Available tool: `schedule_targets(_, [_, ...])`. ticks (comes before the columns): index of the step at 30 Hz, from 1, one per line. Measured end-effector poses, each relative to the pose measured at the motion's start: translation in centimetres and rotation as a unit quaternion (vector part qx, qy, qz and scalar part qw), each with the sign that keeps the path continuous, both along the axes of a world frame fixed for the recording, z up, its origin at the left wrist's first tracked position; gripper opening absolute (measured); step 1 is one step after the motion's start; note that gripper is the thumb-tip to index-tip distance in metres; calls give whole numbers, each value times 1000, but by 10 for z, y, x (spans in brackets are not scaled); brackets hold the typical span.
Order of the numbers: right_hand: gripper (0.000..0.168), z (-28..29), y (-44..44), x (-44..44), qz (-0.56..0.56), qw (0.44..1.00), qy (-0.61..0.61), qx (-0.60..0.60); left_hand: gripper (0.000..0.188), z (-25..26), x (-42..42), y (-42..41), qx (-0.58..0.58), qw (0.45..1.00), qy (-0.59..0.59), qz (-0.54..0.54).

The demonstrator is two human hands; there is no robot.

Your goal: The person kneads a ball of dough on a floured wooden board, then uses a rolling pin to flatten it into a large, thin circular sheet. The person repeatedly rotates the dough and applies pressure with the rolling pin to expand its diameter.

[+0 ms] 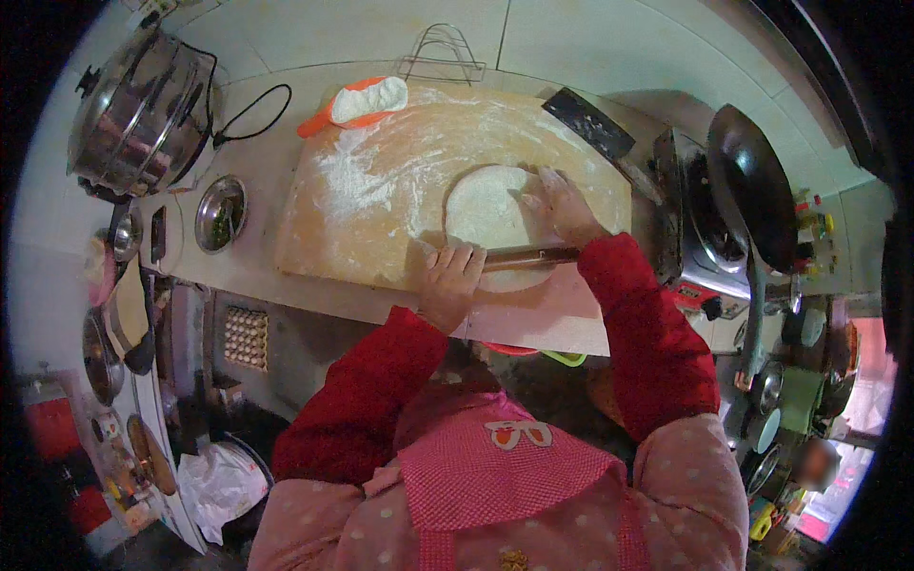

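Observation:
A round, flat sheet of dough (489, 203) lies on a floured wooden board (385, 243). Across its near part runs a wooden rolling pin (525, 258). My left hand (451, 282) rests over the pin's left end with its fingers close together. Fingers spread, my right hand (564, 207) lies on the right side of the dough, beyond the pin; the pin's right end passes by that sleeve. At the board's far left edge is an orange scoop (325, 121) with white flour (370, 100). A dark-bladed cleaver (589, 125) with flour on it lies at the far right corner.
A steel steamer pot (143, 114) and a metal bowl with chopped greens (221, 214) stand left. On the right a wok (750, 185) leans over a gas stove (714, 271). Behind the board stands a wire rack (441, 53). Eggs (245, 337) sit below the counter.

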State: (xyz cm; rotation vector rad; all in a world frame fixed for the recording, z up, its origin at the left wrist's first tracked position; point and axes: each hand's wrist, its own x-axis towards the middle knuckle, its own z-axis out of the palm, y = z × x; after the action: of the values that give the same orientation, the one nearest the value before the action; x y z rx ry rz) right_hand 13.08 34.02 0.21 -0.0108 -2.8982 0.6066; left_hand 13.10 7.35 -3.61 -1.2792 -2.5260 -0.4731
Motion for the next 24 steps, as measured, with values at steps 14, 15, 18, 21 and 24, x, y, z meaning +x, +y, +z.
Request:
schedule_targets(14, [64, -12, -1, -23, 91, 976, 1, 199, 59, 2, -38, 8, 72, 966, -173, 177])
schedule_targets(15, [65, -11, 2, -33, 102, 972, -8, 213, 61, 1, -54, 0, 22, 985, -119, 119])
schedule_targets(18, [67, 5, -1, -50, 156, 967, -56, 194, 69, 3, -109, -43, -140, 990, -29, -20])
schedule_targets(21, [68, -8, 3, -47, 217, 963, -6, 157, 79, 0, -152, -59, -310, 942, -95, -86])
schedule_targets(24, [70, 34, -11, -57, 209, 958, -138, 137, 80, -21, -208, -75, -119, 982, -142, -18])
